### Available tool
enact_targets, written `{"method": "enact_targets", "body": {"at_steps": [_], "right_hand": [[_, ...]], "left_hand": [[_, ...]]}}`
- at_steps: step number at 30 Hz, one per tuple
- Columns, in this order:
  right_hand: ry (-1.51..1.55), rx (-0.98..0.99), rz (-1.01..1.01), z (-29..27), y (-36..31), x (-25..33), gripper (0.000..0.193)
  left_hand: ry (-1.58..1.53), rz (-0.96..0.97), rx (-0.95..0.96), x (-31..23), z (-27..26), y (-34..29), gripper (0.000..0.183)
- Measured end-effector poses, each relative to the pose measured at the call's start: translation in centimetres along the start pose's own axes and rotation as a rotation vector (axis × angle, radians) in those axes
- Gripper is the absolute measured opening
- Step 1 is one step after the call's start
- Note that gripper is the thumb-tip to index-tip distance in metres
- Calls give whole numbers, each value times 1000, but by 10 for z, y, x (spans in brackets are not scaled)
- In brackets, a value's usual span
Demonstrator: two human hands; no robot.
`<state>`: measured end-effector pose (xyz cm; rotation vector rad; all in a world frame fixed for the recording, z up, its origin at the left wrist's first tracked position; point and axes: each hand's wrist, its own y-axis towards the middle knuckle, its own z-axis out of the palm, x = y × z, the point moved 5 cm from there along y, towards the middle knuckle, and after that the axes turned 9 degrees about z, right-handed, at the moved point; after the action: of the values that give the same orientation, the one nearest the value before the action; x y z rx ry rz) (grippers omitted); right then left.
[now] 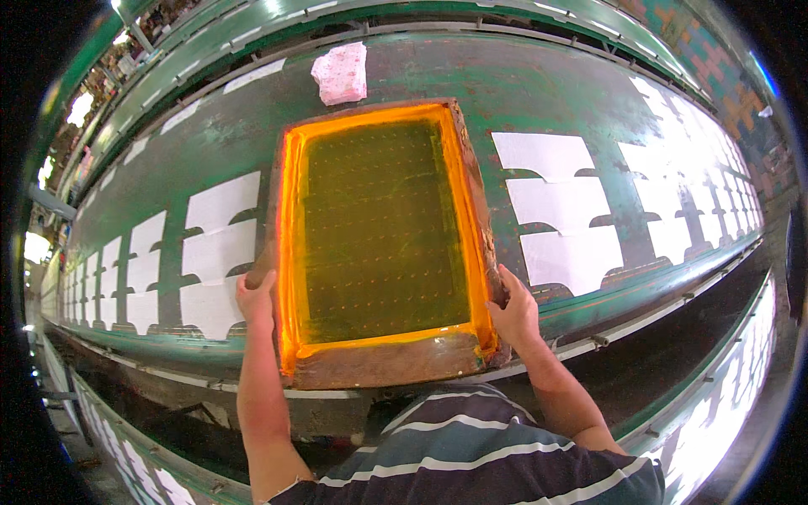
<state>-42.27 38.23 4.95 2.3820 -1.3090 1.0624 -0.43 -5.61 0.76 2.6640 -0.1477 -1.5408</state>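
A big framed screen point(383, 231) is in the middle, over the long green table point(429, 67). Its inside is dark yellow-green with rows of tiny marks, with bright orange around it and brown sides. Its near end pokes past the table's near edge. I can't tell if it lies flat or is lifted. The left hand point(256, 296) pinches its left side, and the right hand point(515, 307) pinches its right side, both toward the near end. White cut pieces point(220, 244) lie in rows to the left, and more white pieces point(560, 202) to the right. A crumpled pink cloth point(341, 74) sits just past the far end.
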Motion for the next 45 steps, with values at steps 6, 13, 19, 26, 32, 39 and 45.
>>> {"method": "enact_targets", "body": {"at_steps": [6, 13, 19, 26, 32, 39, 45], "right_hand": [[-21, -36, 112, 4, 3, 13, 70], [42, -128, -34, -33, -7, 48, 57], [63, -178, 12, -69, 14, 25, 52], [90, -259, 95, -151, 61, -72, 52], [97, -353, 162, -234, 98, -187, 58], [134, -346, 280, -318, 128, -282, 61], [177, -302, 294, -347, 140, -320, 60]], "left_hand": [[-158, -59, 3, 6, 0, -3, 55], [-219, -90, 14, -4, -3, 4, 49], [-367, -66, 70, -60, 15, -12, 43], [-360, 58, 6, -137, 120, -83, 48], [-364, 65, -40, -203, 226, -179, 40], [-447, 8, -44, -240, 316, -270, 50], [-513, -8, 3, -250, 345, -296, 47]]}}
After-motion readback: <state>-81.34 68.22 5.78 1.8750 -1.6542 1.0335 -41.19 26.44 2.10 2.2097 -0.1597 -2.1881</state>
